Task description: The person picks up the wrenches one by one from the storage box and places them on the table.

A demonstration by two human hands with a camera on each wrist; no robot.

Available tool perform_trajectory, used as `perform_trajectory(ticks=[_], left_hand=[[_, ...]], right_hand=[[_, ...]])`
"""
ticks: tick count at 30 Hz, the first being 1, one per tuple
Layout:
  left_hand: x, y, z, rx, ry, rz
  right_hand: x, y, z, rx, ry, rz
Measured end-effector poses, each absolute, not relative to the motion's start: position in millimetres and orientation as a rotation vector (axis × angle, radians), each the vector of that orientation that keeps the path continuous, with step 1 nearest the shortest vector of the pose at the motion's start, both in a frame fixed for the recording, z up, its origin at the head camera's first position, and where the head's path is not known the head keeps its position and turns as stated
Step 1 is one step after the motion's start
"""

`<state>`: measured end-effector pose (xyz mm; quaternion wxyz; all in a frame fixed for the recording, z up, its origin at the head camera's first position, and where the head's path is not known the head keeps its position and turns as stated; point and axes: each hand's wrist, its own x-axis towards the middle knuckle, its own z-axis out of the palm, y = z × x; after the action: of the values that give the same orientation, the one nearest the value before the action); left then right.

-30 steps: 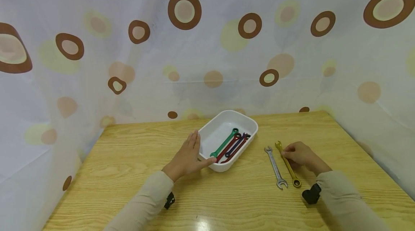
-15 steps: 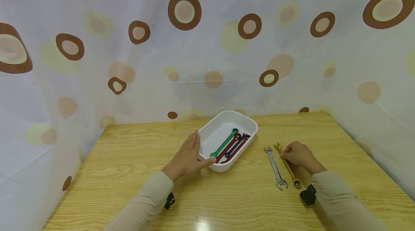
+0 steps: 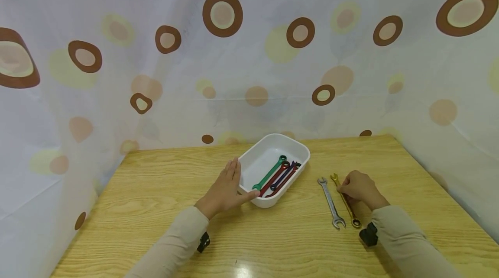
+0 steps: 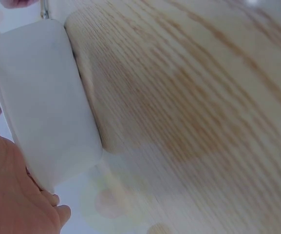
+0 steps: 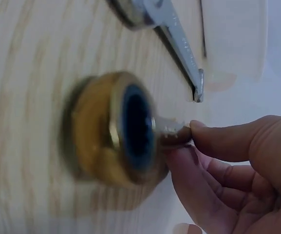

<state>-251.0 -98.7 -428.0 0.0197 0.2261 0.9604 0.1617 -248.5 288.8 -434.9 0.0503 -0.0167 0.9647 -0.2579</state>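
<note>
My right hand (image 3: 360, 188) pinches the shaft of a gold combination wrench (image 3: 349, 210) between thumb and index finger. The right wrist view shows the wrench's ring end (image 5: 96, 131) large and close over the tabletop. Just left of it lies a silver open-end wrench (image 3: 330, 202). With straight fingers, my left hand (image 3: 224, 191) rests along the left side of a white plastic bin (image 3: 269, 202), its thumb reaching over the near rim. Inside the bin lie a green wrench (image 3: 270, 173), a dark purple wrench (image 3: 282, 176) and two red wrenches, side by side.
The wooden table (image 3: 156, 208) carries the bin near its back edge. A patterned curtain (image 3: 175, 79) hangs behind the table and along both sides. Black wrist cameras are strapped below both sleeves.
My right hand has shifted slightly left along with the wrist, and the gold wrench has slid slightly toward me in its pinch. The left hand and the bin stay put.
</note>
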Motion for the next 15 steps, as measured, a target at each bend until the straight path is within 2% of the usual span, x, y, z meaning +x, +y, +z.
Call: perform_trajectory(ticks=[15], left_hand=[[-251.2, -98.2, -428.0, 0.699, 2.974, 0.476]], right_hand=[[-248.7, 294.5, -437.7, -0.013, 2.926, -0.813]])
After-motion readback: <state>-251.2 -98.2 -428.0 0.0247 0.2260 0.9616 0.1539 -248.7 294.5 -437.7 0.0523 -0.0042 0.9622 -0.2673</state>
